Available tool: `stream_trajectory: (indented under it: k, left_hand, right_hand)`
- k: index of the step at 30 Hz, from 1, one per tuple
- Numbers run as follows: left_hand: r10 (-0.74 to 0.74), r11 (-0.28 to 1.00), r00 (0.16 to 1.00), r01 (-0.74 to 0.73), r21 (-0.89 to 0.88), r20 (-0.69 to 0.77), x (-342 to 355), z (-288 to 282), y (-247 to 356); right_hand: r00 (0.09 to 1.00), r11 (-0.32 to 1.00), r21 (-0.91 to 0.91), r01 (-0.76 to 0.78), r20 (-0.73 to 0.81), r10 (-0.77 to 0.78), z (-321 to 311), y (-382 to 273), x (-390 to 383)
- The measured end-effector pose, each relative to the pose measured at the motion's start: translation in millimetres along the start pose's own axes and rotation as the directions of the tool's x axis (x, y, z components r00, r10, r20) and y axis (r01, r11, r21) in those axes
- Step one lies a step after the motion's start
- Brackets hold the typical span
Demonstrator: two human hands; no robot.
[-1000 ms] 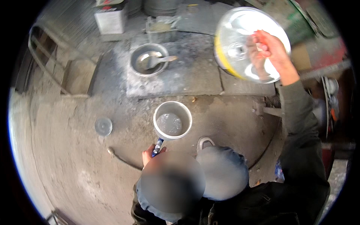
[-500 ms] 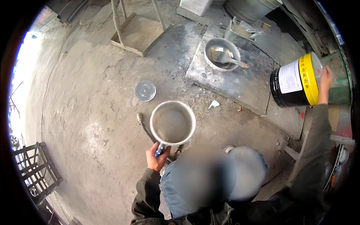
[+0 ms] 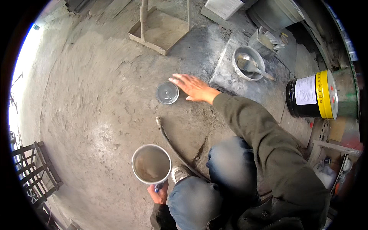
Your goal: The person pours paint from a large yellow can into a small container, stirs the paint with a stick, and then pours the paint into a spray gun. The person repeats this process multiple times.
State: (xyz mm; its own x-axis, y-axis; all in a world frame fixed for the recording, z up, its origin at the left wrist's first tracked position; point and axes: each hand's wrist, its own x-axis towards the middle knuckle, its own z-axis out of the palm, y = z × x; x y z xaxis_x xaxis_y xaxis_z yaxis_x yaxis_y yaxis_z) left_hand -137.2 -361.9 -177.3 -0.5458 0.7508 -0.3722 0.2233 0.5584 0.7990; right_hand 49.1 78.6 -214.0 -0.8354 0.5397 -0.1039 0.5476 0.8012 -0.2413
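my left hand [image 3: 158, 194] grips a round silver metal pot [image 3: 152, 153]; my empty, wide-spread right hand [image 3: 194, 89] could knock the round greyish glassy-looking disc [image 3: 167, 93] if i overreach.

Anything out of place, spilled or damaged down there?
The dark hose lies loose on the floor, its metal end fitting joined to nothing, and it runs close by the person's shoe. The stone slab has patchy whitish marks. The pot in the left hand and the round disc beside the right hand show no obvious damage.
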Motion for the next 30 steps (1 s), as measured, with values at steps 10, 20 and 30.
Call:
stream_trajectory:
  k: [10, 20, 30]
  left_hand:
    - [-0.148, 0.989, 0.989, 0.148, -0.025, 0.003, 1.6, -12.0, 8.3]
    - [-0.079, 0.997, 0.989, 0.078, 0.014, 0.122, 40.5, 26.2, 35.2]
    - [0.154, 0.954, 0.948, -0.216, 0.209, 0.278, 69.8, 86.8, 70.6]
  right_hand:
    - [1.0, 0.993, 0.115, 0.0, 0.014, -0.002, 20.7, -30.5, 35.8]
    - [0.996, 0.979, 0.186, -0.08, -0.013, 0.084, -70.4, -36.4, -31.5]
    - [0.984, 0.982, 0.065, 0.176, -0.041, -0.174, -203.6, -55.8, -143.3]
